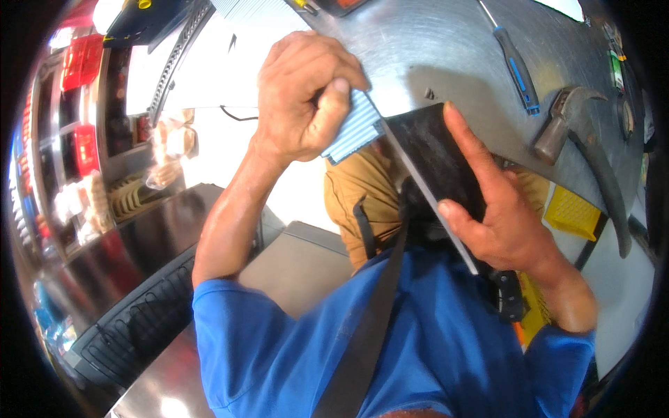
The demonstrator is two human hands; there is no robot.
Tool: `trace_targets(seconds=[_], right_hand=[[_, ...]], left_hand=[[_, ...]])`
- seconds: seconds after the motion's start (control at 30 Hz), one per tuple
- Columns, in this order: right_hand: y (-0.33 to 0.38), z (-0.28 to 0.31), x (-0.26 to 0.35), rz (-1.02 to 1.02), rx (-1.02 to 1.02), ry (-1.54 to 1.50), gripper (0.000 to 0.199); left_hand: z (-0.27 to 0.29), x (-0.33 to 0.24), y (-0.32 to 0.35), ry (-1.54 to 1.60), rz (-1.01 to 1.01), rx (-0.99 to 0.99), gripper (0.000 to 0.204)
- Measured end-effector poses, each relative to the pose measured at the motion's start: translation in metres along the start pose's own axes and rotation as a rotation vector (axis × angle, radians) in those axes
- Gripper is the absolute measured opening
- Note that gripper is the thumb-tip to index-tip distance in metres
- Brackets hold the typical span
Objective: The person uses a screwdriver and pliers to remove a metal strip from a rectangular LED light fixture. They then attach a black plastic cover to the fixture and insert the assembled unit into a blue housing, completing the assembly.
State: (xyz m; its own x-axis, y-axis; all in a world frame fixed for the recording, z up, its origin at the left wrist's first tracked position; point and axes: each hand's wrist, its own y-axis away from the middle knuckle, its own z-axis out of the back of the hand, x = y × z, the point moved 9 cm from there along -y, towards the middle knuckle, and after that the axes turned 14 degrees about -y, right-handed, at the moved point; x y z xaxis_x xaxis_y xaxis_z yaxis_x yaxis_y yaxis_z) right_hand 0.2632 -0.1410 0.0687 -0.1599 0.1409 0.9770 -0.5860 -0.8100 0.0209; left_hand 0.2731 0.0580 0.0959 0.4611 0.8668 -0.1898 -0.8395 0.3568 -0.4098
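My left hand (306,97) is closed around a pale-blue ribbed piece (355,129), its thumb bent over the top. Beyond the knuckles a similar ribbed surface (258,15) shows; I cannot tell whether it is the same piece. My right hand (491,198) grips a flat black panel (435,157) with a bright metal edge, thumb near that edge and index finger stretched along the far side. One end of the panel's metal edge meets, or nearly meets, the corner of the ribbed piece. The panel stands tilted above my lap, at the rim of a metal table (418,42).
On the table at the right lie a blue-and-grey screwdriver (516,70) and a hammer (557,129) with a dark curved handle (606,188). A yellow basket (573,212) is below the table's edge. Shelves with red bins (82,63) stand at the left, near a black slotted strip (180,59).
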Motion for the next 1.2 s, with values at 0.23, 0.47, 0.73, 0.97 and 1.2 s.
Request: trace_targets(seconds=[0.23,0.47,0.73,0.97,1.2], right_hand=[[-0.019,0.017,0.001,-0.258,0.18,-0.011,0.088],[-0.027,0.024,0.004,-0.259,0.276,0.031,0.089],[-0.004,0.005,-0.011,-0.066,0.03,-0.121,0.09],[-0.014,0.01,-0.007,-0.247,0.115,-0.155,0.09],[-0.005,0.008,-0.005,-0.162,0.023,-0.22,0.085]], left_hand=[[-0.003,0.004,0.0,0.009,-0.018,0.037,0.023],[-0.003,0.003,-0.002,0.021,-0.024,0.036,0.024],[-0.001,0.0,0.0,0.036,0.011,0.019,0.024],[0.007,-0.002,-0.009,0.006,-0.09,-0.111,0.022],[0.005,-0.002,-0.008,0.001,-0.068,-0.128,0.023]])
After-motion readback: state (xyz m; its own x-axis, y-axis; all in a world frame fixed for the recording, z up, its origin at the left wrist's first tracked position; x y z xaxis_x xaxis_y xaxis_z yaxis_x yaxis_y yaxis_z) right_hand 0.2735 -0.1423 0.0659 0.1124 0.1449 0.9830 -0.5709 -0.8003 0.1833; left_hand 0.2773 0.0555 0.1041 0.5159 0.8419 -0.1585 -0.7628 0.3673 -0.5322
